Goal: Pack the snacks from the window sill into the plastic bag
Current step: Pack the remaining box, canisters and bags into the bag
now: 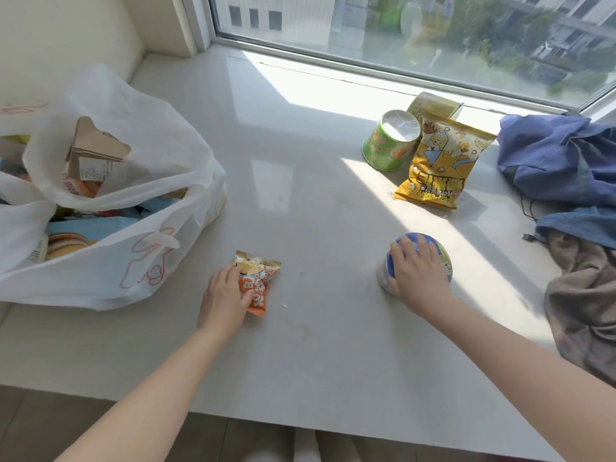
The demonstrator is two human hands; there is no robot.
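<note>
The plastic bag (100,261) is cut off at the left edge.

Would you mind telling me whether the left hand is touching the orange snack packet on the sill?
Touching. The head view shows the left hand lying on the orange snack packet, its fingers covering the packet's left edge.

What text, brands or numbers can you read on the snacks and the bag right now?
Nothing reads cleanly enough to quote.
Yellow snack bag: large stylised non-Latin characters and a smaller line below, too blurred to transcribe.
Orange packet under the left hand: white characters, partly covered.
Carton in the plastic bag: fine print, too small.
Green cup: pictures only.
Blue cup under the right hand: illegible.
</note>
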